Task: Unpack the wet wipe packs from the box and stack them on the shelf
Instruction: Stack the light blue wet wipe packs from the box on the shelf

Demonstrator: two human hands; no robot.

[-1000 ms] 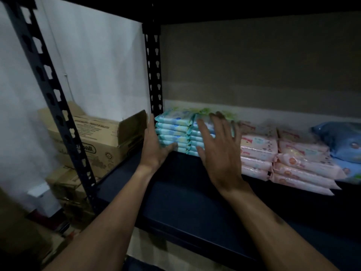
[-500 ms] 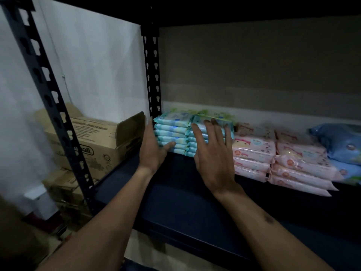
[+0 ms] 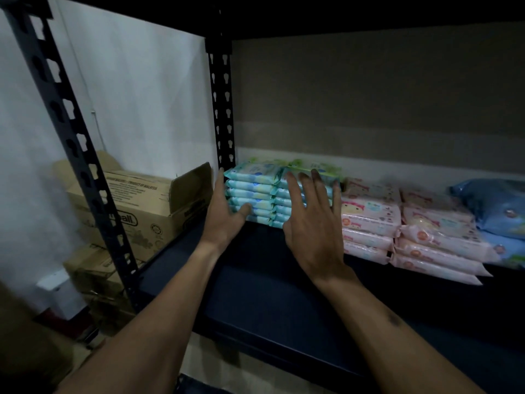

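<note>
Two stacks of teal wet wipe packs (image 3: 252, 191) stand side by side at the back left of the dark shelf (image 3: 255, 294), against the rear post. My left hand (image 3: 225, 217) lies flat against the left side of the left stack, thumb touching its front. My right hand (image 3: 312, 223) presses with straight, spread fingers on the front of the right stack. Neither hand holds a pack. A cardboard box (image 3: 133, 203) with an open flap sits left of the shelf, beyond the front post.
Pink wipe packs (image 3: 372, 223) are stacked right of the teal ones, with more pink packs (image 3: 437, 243) and blue packs (image 3: 494, 211) further right. Black slotted posts (image 3: 71, 137) frame the shelf's left end. More cartons (image 3: 93, 268) sit under the box.
My right hand has slid a little lower down the front of the right teal stack. My left hand stays against the left stack.
</note>
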